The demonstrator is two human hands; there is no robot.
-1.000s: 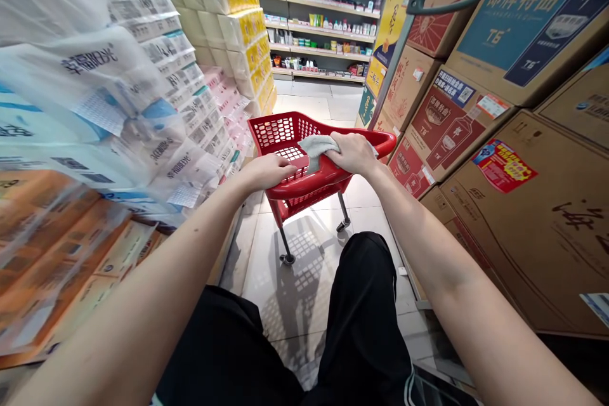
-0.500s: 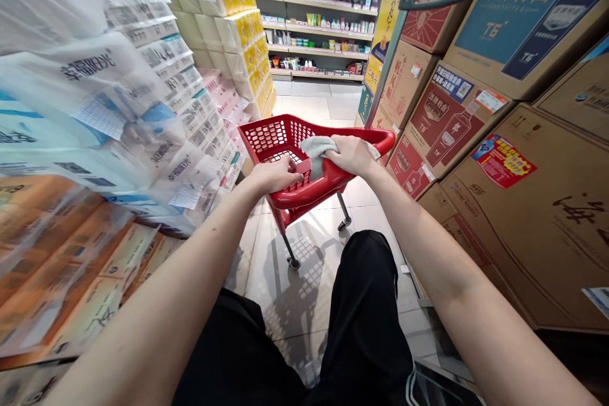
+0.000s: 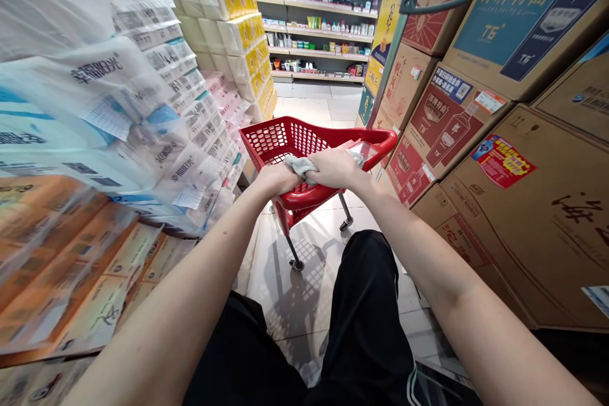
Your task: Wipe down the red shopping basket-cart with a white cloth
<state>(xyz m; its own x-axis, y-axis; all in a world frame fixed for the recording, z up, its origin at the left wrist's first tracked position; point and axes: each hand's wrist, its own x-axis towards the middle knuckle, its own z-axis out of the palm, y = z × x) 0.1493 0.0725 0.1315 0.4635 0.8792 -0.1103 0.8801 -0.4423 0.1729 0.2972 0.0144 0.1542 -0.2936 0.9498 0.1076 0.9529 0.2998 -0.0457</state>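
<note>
A small red shopping cart (image 3: 311, 136) with a perforated plastic basket stands in front of me, turned at an angle. My right hand (image 3: 333, 167) is closed over a pale grey cloth (image 3: 301, 165), which is bunched up at the cart's near handle bar. My left hand (image 3: 280, 178) is closed round the left part of the near rim, right beside the cloth's end. Its fingertips are mostly hidden. The two hands are close together with the cloth between them.
Wrapped tissue packs (image 3: 143, 133) are stacked high on the left, yellow packs (image 3: 242, 44) behind them. Cardboard boxes (image 3: 523, 190) line the right side. A grey handle (image 3: 442, 6) juts out at upper right. Product shelves (image 3: 323, 28) stand beyond the tiled floor (image 3: 304, 92).
My right hand has slid left and nearer along the handle with the cloth, coming up to my left hand. The left hand has shifted slightly; the cart has barely moved.
</note>
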